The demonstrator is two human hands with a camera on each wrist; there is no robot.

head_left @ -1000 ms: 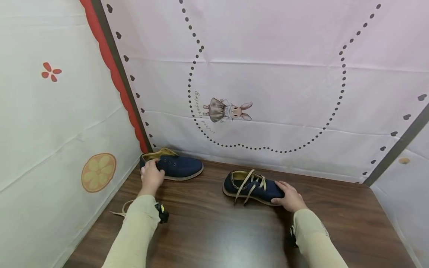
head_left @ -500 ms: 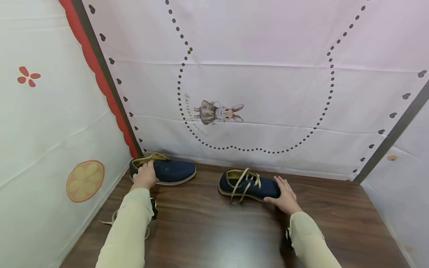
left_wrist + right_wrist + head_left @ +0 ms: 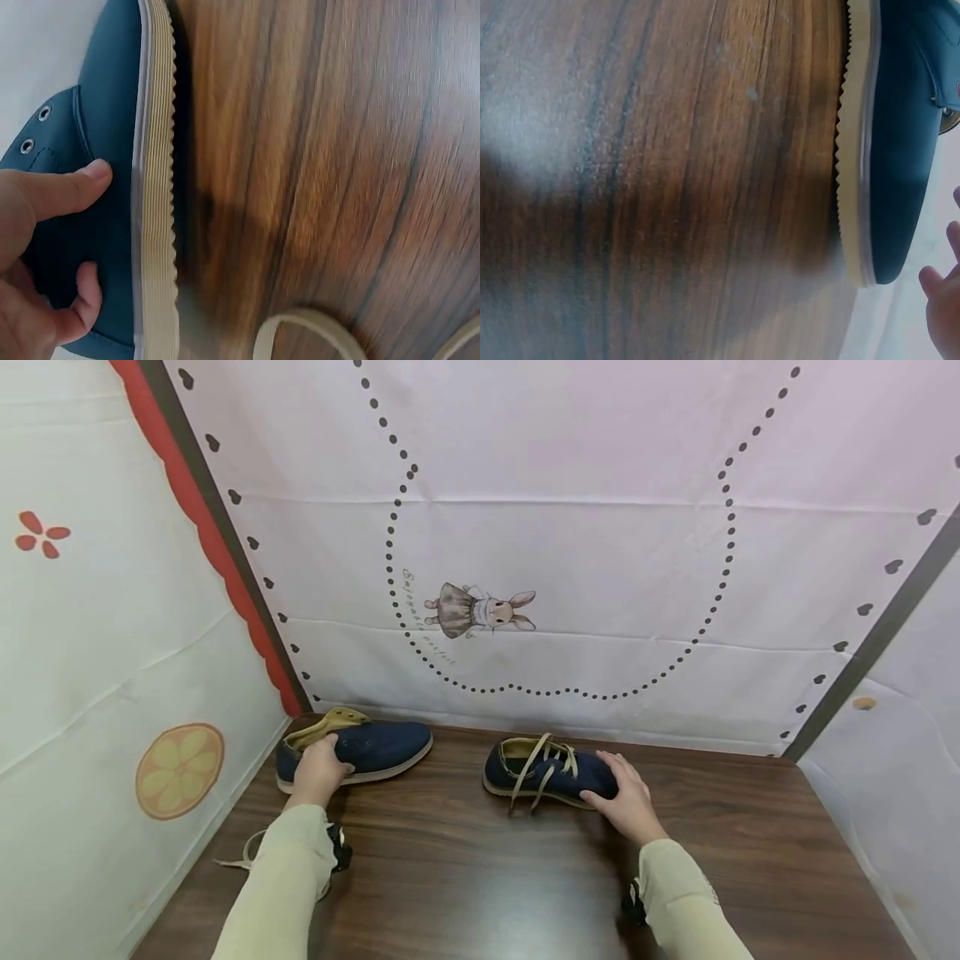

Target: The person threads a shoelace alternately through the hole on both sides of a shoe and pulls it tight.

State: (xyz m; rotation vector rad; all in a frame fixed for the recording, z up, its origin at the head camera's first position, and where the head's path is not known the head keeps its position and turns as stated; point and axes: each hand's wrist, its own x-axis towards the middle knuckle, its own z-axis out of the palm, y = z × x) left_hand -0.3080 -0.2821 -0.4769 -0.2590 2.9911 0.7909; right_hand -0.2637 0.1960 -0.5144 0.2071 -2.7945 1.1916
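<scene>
A dark blue shoe [image 3: 382, 749] with a tan sole stands at the back left, its eyelets unlaced. My left hand [image 3: 318, 768] holds its near side by the opening. In the left wrist view the thumb presses the blue upper below the eyelets and another finger curls against it. A second blue shoe [image 3: 592, 774], threaded with loose beige laces [image 3: 531, 766], stands to the right. Beside its toe is my right hand [image 3: 630, 802], fingers spread. The right wrist view shows the visible fingertips apart from the shoe.
A loose beige lace [image 3: 243, 858] lies on the wooden tabletop [image 3: 450, 852], partly hidden under my left sleeve. Patterned white cloth walls rise at the back [image 3: 600, 568], left [image 3: 97, 635] and right [image 3: 900, 777].
The head view has shifted slightly. My left hand has settled onto the near side of the left shoe, whose heel has swung a little toward me. My right hand stays by the other toe.
</scene>
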